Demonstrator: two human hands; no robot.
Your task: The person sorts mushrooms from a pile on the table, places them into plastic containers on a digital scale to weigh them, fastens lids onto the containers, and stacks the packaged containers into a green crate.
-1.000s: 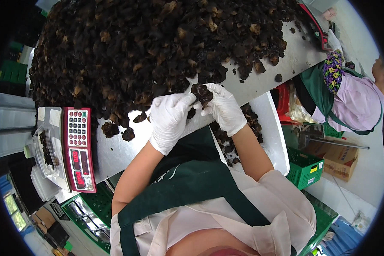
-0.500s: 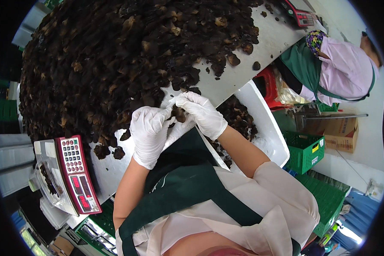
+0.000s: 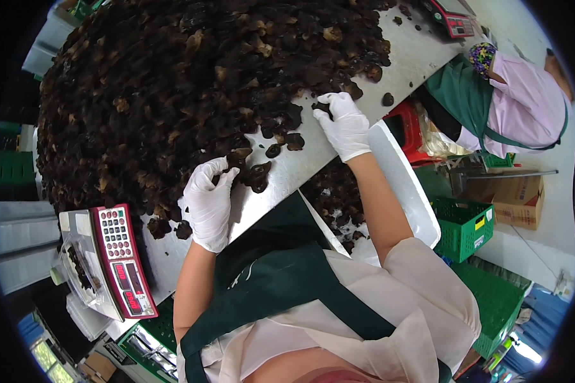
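A broad heap of dark brown wood ear mushrooms (image 3: 172,96) covers the metal table (image 3: 281,175). My left hand (image 3: 209,204), in a white glove, is at the heap's near edge. Its thumb and forefinger close on a dark wood ear mushroom (image 3: 239,157), and another limp piece (image 3: 258,177) lies beside the fingertips. My right hand (image 3: 345,127), also gloved in white, reaches farther out to the right edge of the heap. Its thumb and forefinger curl around a small dark piece (image 3: 323,108), partly hidden by the glove.
Below the table edge on the right stands a white foam box (image 3: 406,185) with mushrooms inside. A red-framed scale (image 3: 124,262) holding a clear tray is at left; another scale (image 3: 453,25) stands far right. Green crates (image 3: 460,226) and a co-worker (image 3: 521,105) are at right.
My hands were together over a mushroom piece. Now they are apart: the right has moved out to the heap's right edge, the left slightly left. Pieces now lie loose between them.
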